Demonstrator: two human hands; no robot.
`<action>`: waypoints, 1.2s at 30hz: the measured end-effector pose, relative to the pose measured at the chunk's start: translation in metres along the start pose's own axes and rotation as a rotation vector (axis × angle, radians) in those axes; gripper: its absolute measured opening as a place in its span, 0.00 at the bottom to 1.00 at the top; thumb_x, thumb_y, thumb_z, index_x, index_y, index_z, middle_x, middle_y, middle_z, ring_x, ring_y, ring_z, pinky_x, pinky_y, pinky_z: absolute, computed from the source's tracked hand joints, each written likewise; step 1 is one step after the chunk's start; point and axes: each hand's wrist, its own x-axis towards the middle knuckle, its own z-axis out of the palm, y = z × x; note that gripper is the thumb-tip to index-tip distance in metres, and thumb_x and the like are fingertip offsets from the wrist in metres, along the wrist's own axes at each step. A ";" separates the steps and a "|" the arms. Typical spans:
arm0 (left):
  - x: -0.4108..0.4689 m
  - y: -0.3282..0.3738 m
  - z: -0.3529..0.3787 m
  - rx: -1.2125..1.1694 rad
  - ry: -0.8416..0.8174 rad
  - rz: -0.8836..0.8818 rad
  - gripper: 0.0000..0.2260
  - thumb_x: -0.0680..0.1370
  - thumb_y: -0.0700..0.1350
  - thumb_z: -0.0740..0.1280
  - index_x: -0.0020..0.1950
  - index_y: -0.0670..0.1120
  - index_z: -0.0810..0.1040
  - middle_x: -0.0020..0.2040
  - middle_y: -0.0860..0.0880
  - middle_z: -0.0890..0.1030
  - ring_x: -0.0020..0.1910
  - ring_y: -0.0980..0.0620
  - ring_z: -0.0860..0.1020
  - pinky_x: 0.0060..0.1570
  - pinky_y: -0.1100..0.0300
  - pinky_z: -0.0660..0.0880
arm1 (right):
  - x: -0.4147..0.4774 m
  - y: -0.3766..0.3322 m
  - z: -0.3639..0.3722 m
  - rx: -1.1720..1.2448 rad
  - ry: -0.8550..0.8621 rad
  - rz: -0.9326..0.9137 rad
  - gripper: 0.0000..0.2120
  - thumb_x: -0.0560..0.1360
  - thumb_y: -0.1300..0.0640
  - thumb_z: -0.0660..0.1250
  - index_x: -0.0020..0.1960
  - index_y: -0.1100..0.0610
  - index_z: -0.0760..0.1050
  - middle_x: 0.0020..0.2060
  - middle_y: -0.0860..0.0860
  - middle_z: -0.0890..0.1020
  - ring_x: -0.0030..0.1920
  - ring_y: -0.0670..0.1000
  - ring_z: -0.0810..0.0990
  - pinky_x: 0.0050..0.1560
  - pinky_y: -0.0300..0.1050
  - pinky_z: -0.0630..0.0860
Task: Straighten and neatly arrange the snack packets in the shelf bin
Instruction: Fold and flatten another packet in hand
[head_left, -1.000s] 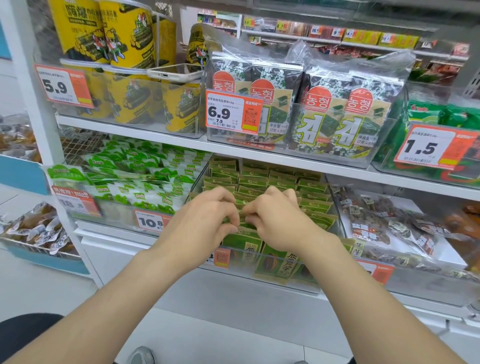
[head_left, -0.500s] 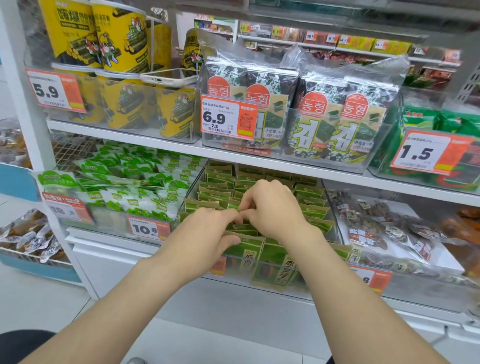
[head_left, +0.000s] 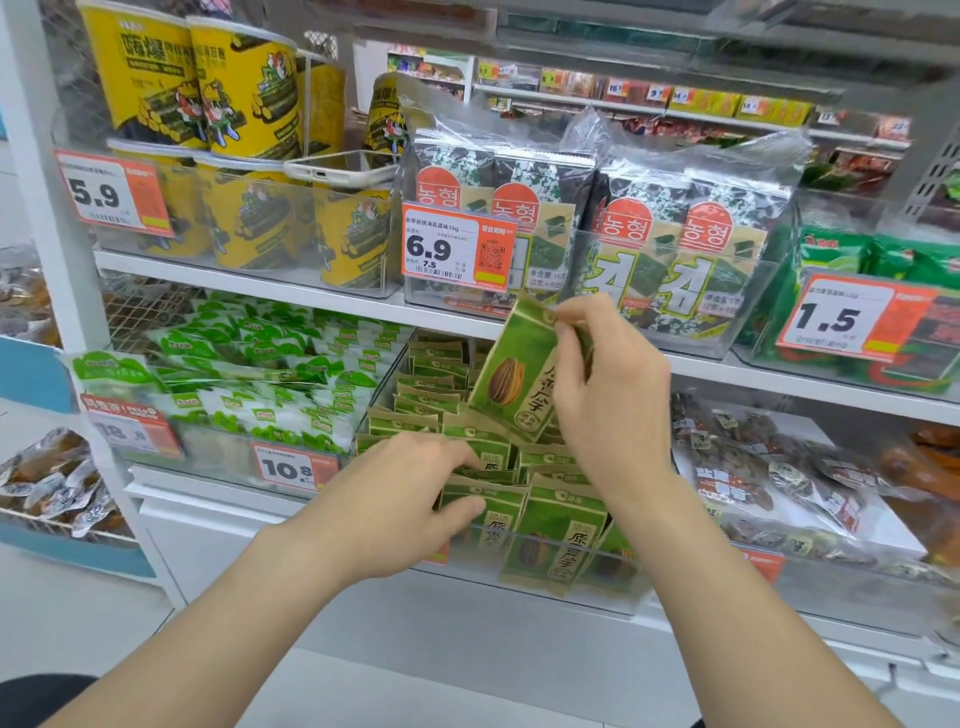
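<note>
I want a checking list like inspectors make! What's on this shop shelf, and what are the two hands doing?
Surface: white shelf with a clear bin on it.
Job's things: green sunflower seed packets standing in rows in the bin; a tilted packet held above them.
Clutter: a phone lying on the yellow tubs, upper shelf.
Hands: right hand pinches the tilted packet's top; left hand grips the front packets.
Cables: nothing seen.
Surroundings: seaweed packs, price tags, more shop shelves behind.
</note>
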 end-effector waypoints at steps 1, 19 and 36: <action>0.001 0.000 -0.003 -0.005 0.020 -0.012 0.20 0.80 0.62 0.65 0.68 0.55 0.80 0.62 0.57 0.84 0.62 0.55 0.80 0.62 0.54 0.77 | 0.000 0.002 -0.003 -0.001 0.058 -0.014 0.07 0.85 0.63 0.64 0.61 0.58 0.80 0.49 0.51 0.84 0.45 0.52 0.82 0.44 0.49 0.77; 0.035 0.074 -0.018 -1.353 0.273 -0.194 0.11 0.85 0.48 0.67 0.68 0.52 0.78 0.59 0.42 0.84 0.53 0.47 0.82 0.52 0.45 0.78 | -0.005 -0.027 -0.028 0.736 -0.065 0.523 0.03 0.80 0.53 0.74 0.51 0.49 0.87 0.43 0.45 0.89 0.44 0.40 0.84 0.48 0.36 0.80; 0.034 0.089 -0.031 -1.570 0.258 -0.245 0.09 0.74 0.52 0.74 0.50 0.49 0.83 0.43 0.47 0.84 0.40 0.49 0.83 0.47 0.47 0.68 | -0.010 -0.026 -0.035 1.011 -0.157 0.714 0.06 0.82 0.62 0.70 0.53 0.64 0.85 0.44 0.57 0.88 0.44 0.52 0.86 0.48 0.48 0.84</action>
